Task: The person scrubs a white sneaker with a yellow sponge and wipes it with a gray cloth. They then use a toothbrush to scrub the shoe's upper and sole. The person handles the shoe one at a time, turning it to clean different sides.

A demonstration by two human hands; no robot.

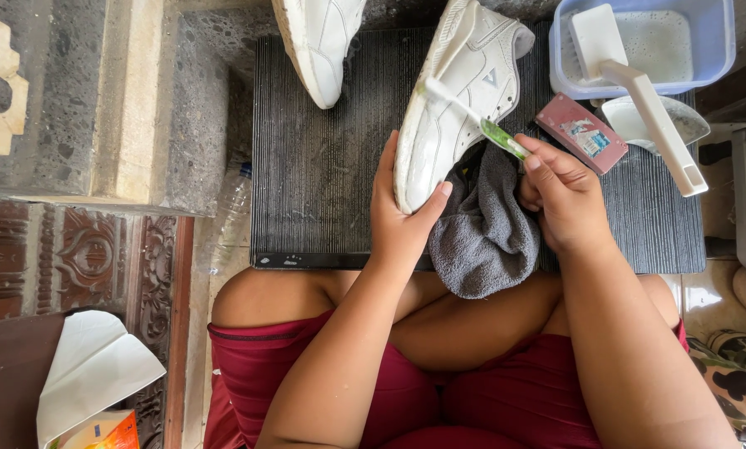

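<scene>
Gripping a white shoe left, toothbrush right, hands hide the grey towel's top.

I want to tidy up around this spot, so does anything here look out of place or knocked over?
Yes: a clear plastic bottle lies on its side on the floor beside the dark mat, half in shadow. Nothing looks spilled or broken.

Bare mat is lying open left of the held shoe. A second shoe is blocking the top. Right of it, a red box, brush and tub are crowding the way.
</scene>
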